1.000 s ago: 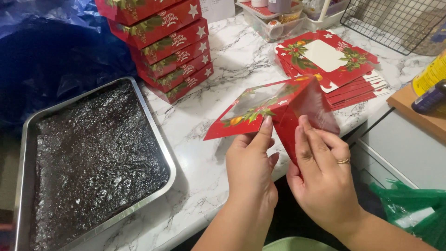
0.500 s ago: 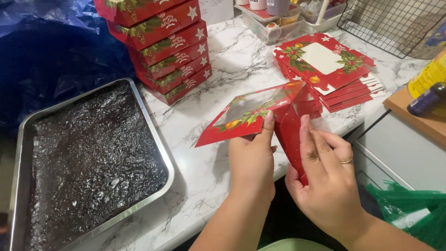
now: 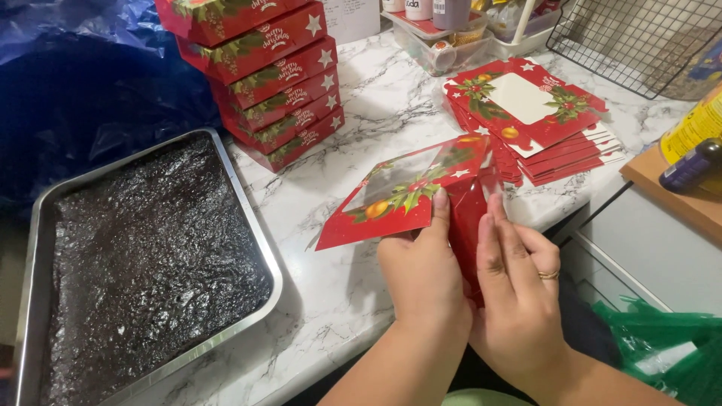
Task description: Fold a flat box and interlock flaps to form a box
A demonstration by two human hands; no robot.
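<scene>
My left hand [image 3: 423, 269] and my right hand [image 3: 517, 289] both hold a red festive cardboard box [image 3: 410, 192] with a clear window, half folded, above the near edge of the marble counter [image 3: 391, 90]. The left thumb presses on its lid panel. My right fingers press a red side flap between the hands; a ring sits on one finger. A pile of flat unfolded red boxes [image 3: 535, 113] lies just beyond, to the right. A stack of several assembled red boxes [image 3: 269, 71] stands at the back left.
A metal tray [image 3: 265, 252] full of dark brownie slab sits at the left, beside blue plastic sheeting [image 3: 83, 83]. A black wire rack [image 3: 639, 41] and a clear tub of jars [image 3: 444, 37] stand at the back. Green plastic [image 3: 662, 338] lies lower right.
The box and both hands have shifted slightly left and down. My right fingers have flattened further against the side flap.
</scene>
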